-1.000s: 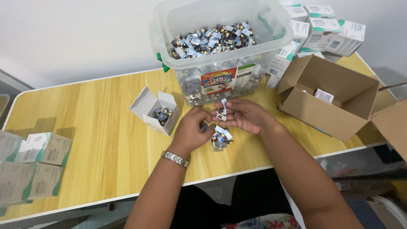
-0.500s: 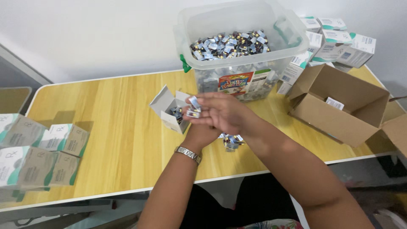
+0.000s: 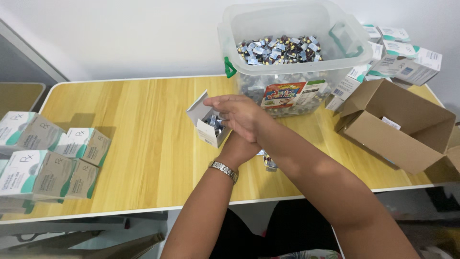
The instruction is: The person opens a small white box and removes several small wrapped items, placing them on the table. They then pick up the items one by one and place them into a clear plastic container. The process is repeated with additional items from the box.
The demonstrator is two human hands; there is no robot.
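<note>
- Wrist with a metal watch belongs to the left hand; the right hand hides it, so I cannot tell its grip.
- Right hand lies flat, fingers loosely open, over the small white box, whose flap stands open for filling.
- Clear plastic tub of small packets stands behind, within reach.

Hands crossed over small open box on the wooden counter.
R hand reaches above the small white box w/ little packets inside; L hand mostly hidden under it, its grip not visible. Clear plastic tub of packets behind, brown carton at right.
</note>
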